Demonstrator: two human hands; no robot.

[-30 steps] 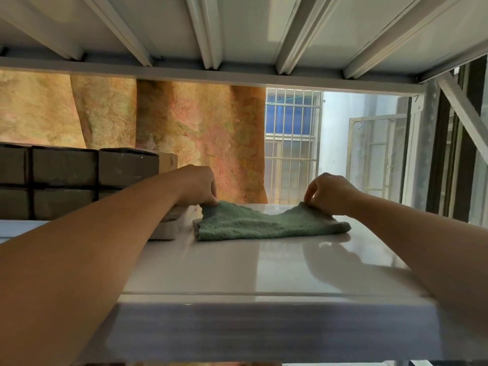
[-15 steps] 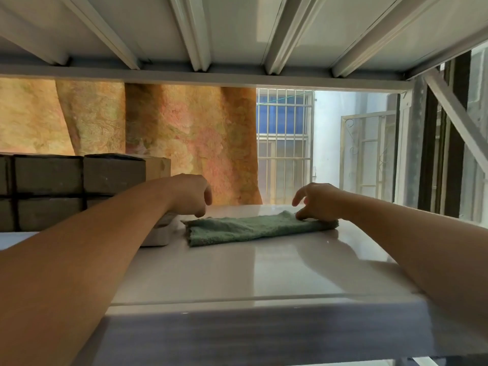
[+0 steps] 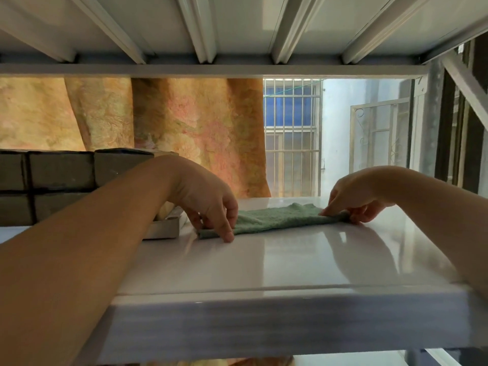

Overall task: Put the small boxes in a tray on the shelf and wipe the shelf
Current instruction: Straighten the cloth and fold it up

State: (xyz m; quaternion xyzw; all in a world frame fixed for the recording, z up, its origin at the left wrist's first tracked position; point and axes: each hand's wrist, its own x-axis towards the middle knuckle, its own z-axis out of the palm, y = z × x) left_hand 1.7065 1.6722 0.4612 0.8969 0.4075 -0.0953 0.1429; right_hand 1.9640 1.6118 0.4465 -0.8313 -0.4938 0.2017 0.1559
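View from head height along a glossy white shelf [image 3: 264,262], with both bare forearms reaching in over its front edge.

At far left, dark small boxes [image 3: 60,178] stand stacked in two rows, packed side by side at the left end of the shelf. They sit in a pale, shallow tray [image 3: 165,228], of which only the right corner shows, just past the left forearm.

Just right of the tray, the left hand [image 3: 208,204] arches downward. Its fingers [image 3: 227,231] are curled and pressed together, pinching the near left corner of a green cloth [image 3: 277,217], with the tips touching the shelf.

The cloth lies as a flat, narrow, rumpled strip on the shelf between the two hands.

At the cloth's right end, the right hand [image 3: 353,196] also reaches down from above. Its fingers [image 3: 333,210] are drawn together and pinch that end of the cloth against the shelf.

Behind the shelf hangs an orange and pink patterned curtain [image 3: 184,128]; to its right is a barred window [image 3: 290,122]. The ribbed underside of an upper shelf [image 3: 237,25] fills the top of the view.
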